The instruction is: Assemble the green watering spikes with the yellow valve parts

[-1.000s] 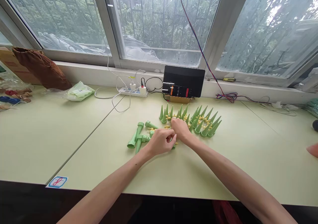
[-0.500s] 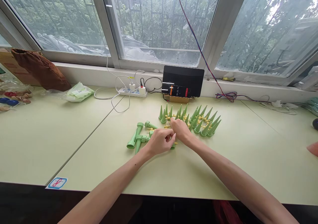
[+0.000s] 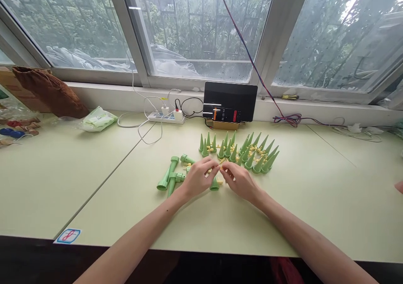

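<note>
My left hand (image 3: pixel 200 176) and my right hand (image 3: pixel 240 179) meet fingertip to fingertip above the table, both closed in a pinch. A small yellow plastic piece (image 3: pixel 221 168) shows between the fingertips, mostly hidden by them. Whether the left fingers pinch a separate part cannot be seen. Under the hands, a green plastic spike (image 3: pixel 214 186) lies with its wide end toward me and a yellow piece beside it. Left of my left hand lie several loose green spikes (image 3: pixel 168 174) with ridged caps. Just beyond the hands, more green spikes (image 3: pixel 233 153) stand point up among yellow pieces.
At the back, a phone with a running timer (image 3: pixel 224 115) leans on a black tablet (image 3: pixel 245 101) above a cardboard box. A white power strip (image 3: pixel 166 118) with cables stands left of it. A green packet (image 3: pixel 99 119) and brown pouch (image 3: pixel 53 91) lie farther left.
My right hand has drawn back from the standing spikes toward me and now meets my left fingertips. My left hand has hardly moved. The view has shifted slightly.
</note>
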Motion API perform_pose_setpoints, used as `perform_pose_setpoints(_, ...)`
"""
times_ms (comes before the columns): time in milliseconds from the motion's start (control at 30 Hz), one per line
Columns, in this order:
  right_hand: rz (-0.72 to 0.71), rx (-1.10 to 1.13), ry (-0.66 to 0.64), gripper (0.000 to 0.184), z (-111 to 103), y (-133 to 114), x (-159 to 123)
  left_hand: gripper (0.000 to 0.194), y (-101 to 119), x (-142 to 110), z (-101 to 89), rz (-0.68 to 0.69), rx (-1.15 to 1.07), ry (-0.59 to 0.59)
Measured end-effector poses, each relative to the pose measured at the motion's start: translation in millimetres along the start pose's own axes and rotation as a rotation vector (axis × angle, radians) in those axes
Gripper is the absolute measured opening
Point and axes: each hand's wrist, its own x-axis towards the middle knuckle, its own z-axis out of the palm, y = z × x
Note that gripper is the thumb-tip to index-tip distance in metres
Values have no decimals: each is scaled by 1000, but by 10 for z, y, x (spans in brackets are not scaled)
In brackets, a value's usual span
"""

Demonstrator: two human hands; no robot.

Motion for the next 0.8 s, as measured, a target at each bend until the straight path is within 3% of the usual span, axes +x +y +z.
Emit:
perform_pose_setpoints(200, 114, 191, 84, 16, 8, -22, -6, 25, -24, -6, -3, 32, -25, -42)
perform_pose_setpoints(567, 148, 159, 142, 16, -24, -18, 26, 37, -34, 2, -36, -6, 107, -32)
perform_pose_setpoints(800, 219, 170, 135, 18, -27, -23, 30, 31, 9, -30, -41, -43, 210, -210)
